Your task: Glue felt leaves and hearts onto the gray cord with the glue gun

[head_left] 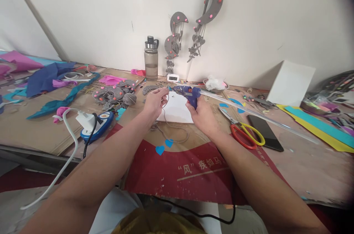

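Note:
My right hand [203, 114] is wrapped round the grip of a blue hot glue gun [189, 93], with a long clear glue stick [249, 110] jutting from its back. The gun's nozzle points left, close to a small blue piece [169, 88] pinched in the fingertips of my left hand [155, 102]. Whether nozzle and piece touch, I cannot tell. Grey yarn [179, 141] trails from near my left fingers and loops over the cardboard. A white sheet [177, 110] lies beneath both hands, and blue paper hearts [159, 150] rest nearer me.
Scissors [246, 134] and a black phone [265, 132] lie to the right. On the left are a blue power strip [98, 127], grey felt pieces with yarn [113, 93] and coloured paper [49, 77]. A water bottle [151, 58] stands behind; grey moon hangings [215, 5] hang on the wall.

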Tool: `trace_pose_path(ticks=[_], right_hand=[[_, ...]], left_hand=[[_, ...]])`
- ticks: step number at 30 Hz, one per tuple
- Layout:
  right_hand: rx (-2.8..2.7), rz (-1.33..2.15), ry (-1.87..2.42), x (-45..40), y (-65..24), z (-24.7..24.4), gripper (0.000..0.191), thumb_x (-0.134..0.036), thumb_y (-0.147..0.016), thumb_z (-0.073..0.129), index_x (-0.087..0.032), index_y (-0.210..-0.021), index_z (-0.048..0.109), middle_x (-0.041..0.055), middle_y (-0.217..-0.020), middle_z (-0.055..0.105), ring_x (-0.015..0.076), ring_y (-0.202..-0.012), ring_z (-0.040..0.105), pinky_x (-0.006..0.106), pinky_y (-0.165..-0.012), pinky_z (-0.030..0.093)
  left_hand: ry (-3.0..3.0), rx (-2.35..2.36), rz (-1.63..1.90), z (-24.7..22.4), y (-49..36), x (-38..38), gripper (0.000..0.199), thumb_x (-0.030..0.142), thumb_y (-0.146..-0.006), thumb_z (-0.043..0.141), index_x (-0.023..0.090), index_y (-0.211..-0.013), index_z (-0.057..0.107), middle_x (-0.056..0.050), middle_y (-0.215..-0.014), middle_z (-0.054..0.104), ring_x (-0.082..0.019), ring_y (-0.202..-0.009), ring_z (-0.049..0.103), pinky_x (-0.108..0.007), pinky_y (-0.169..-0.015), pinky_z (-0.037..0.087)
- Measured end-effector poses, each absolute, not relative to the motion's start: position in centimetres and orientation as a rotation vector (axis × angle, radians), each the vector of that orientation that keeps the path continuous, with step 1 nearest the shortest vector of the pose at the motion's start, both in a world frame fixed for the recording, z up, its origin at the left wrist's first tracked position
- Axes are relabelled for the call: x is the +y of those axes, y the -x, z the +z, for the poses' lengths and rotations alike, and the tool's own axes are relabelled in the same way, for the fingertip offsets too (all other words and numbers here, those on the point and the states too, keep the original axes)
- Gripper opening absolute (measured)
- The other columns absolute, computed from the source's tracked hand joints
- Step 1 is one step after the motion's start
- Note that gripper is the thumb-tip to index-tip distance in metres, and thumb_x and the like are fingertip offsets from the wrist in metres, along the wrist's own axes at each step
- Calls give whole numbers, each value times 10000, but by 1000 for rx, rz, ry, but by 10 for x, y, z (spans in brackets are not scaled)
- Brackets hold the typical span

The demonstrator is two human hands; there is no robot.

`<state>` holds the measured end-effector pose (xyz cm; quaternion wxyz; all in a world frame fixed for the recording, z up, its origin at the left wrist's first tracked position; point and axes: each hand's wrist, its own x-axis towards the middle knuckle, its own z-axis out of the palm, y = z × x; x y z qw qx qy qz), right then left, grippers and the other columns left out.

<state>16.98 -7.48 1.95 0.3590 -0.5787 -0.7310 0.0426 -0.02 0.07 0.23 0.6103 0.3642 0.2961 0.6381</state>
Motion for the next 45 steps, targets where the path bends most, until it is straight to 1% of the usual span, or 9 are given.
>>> trace_pose_path(ticks=[8, 16, 22, 31, 38, 40, 42, 45], right_hand=[[-1882, 85, 1492, -75, -169, 19, 344, -301, -885, 459, -164, -1201, 462, 149, -1103, 652, 287, -1006, 606, 394, -856, 467], [-1870, 55, 1445, -71, -172, 14, 343, -311, -880, 468, -164, -1190, 466, 159, -1070, 658, 310, -983, 616, 433, -825, 481], [-1862, 55, 1443, -71, -171, 15, 337, -312, -872, 486, -168, -1177, 477, 156, -1069, 658, 303, -974, 619, 430, -837, 480], [-1853, 65, 1457, -71, -171, 14, 337, -319, -864, 488, -154, -1157, 488, 165, -1044, 661, 314, -952, 624, 432, -804, 485], [-1859, 90, 1429, -72, -171, 15, 329, -301, -867, 482, -174, -1171, 470, 156, -1062, 652, 304, -971, 611, 440, -830, 478], [-1851, 107, 1415, -72, -171, 15, 333, -296, -865, 484, -174, -1175, 465, 150, -1061, 648, 295, -968, 609, 436, -832, 478], [-1820, 170, 1393, -71, -171, 14, 327, -302, -860, 496, -190, -1165, 467, 127, -1041, 650, 263, -913, 619, 403, -796, 492], [-1686, 433, 1371, -64, -174, 11, 264, -323, -849, 509, -212, -1088, 485, 71, -980, 661, 170, -698, 611, 312, -651, 503]], left_hand=[[-875, 700, 1436, 2, -3, -1, 166, 138, -568, 744, 110, -643, 599, 10, -628, 512, -31, -480, 392, -178, -402, 230], [-854, 706, 1455, 4, 0, 0, 188, 156, -562, 754, 112, -678, 613, 24, -627, 508, -22, -481, 384, -174, -412, 244], [-856, 705, 1442, 4, -1, 0, 180, 155, -563, 745, 109, -675, 612, 23, -631, 505, -23, -481, 382, -173, -408, 245], [-845, 689, 1462, 5, 2, 1, 198, 166, -564, 756, 121, -675, 599, 31, -615, 503, -18, -479, 391, -165, -410, 252], [-841, 668, 1477, 4, 3, 4, 209, 176, -559, 767, 114, -668, 601, 28, -611, 505, -21, -477, 392, -163, -409, 266], [-837, 669, 1482, 4, 3, 5, 218, 177, -551, 769, 116, -670, 598, 29, -611, 507, -21, -478, 395, -163, -409, 267], [-825, 683, 1485, 4, 4, 6, 226, 186, -548, 768, 123, -667, 586, 33, -605, 504, -21, -474, 394, -163, -407, 262], [-812, 715, 1482, 1, 7, 8, 234, 187, -542, 755, 133, -666, 564, 38, -600, 502, -21, -463, 390, -161, -398, 242]])
